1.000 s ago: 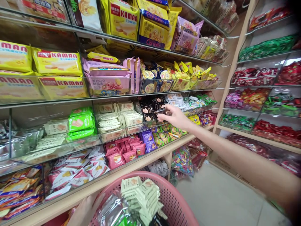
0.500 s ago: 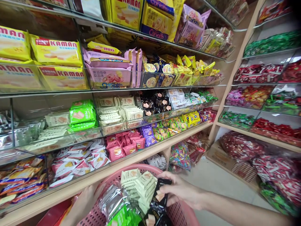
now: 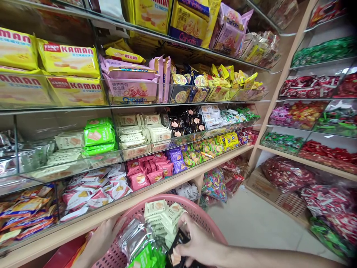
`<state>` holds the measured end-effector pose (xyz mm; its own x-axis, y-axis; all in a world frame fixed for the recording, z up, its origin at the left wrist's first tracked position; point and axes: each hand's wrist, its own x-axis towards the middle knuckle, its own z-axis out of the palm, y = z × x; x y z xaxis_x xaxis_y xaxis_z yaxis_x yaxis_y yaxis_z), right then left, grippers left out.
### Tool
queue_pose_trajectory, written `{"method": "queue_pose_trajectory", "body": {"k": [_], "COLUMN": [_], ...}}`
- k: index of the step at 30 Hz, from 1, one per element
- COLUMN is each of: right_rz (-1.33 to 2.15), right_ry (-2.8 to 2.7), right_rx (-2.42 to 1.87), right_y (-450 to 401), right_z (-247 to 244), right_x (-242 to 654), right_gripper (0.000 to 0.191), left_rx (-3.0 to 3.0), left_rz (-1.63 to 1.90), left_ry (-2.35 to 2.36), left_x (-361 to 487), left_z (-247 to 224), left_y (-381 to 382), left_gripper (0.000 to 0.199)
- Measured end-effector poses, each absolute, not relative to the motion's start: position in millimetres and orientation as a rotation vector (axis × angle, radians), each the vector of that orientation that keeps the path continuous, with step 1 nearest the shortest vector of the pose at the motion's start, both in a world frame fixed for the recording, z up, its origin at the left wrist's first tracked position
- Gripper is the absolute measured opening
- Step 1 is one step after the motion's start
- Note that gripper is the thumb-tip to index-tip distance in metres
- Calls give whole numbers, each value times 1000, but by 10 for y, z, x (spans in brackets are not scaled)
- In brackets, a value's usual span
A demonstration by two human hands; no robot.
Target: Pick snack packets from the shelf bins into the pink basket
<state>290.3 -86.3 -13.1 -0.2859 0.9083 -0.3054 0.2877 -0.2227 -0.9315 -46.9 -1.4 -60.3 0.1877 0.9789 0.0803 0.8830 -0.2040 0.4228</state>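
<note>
A pink plastic basket (image 3: 208, 219) with holes in its wall stands at the bottom, below the shelves. My right hand (image 3: 196, 240) is inside it, its fingers closed on a black snack packet (image 3: 175, 255) beside the pale packets. Pale cream wafer packets (image 3: 164, 219) are stacked at the basket's back. In front of them lie silver-wrapped packets (image 3: 136, 236) and bright green packets (image 3: 149, 257). My left hand (image 3: 104, 236) is closed over the basket's left rim; its fingertips are partly blurred.
Glass-fronted shelves hold yellow wafer packs (image 3: 72, 61), green packs (image 3: 99, 134), black packets (image 3: 186, 121) and pink packets (image 3: 146, 173). A wooden shelf edge (image 3: 150, 186) runs close behind the basket. Bagged sweets (image 3: 214, 184) and a cardboard box (image 3: 275, 197) are on the floor to the right.
My right hand has moved left and lower into the basket with the black packet, close against the cream stack. My left hand stays at the rim.
</note>
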Motion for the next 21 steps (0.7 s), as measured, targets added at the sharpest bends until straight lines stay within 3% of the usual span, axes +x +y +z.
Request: {"method": "queue_pose_trajectory", "body": {"k": [9,13,21], "right_rz": [1112,1063,918], "right_ry": [-1840,-1956,-2209], "right_rx": [-1510,-1600,-1695], "right_y": [-910,-898,-911], "right_z": [-91,1,68], "right_x": [2916,2926,2973], "right_gripper": [35,35,34], "left_rx": [2244,2218,2160], "left_rz": [591,564,476], "left_ry": [1735,1757,1750], "left_x": [-503,-518,-523], "left_z": [-641,-665,-648], "left_y": [0,21,19], "left_gripper": [53,61,52]}}
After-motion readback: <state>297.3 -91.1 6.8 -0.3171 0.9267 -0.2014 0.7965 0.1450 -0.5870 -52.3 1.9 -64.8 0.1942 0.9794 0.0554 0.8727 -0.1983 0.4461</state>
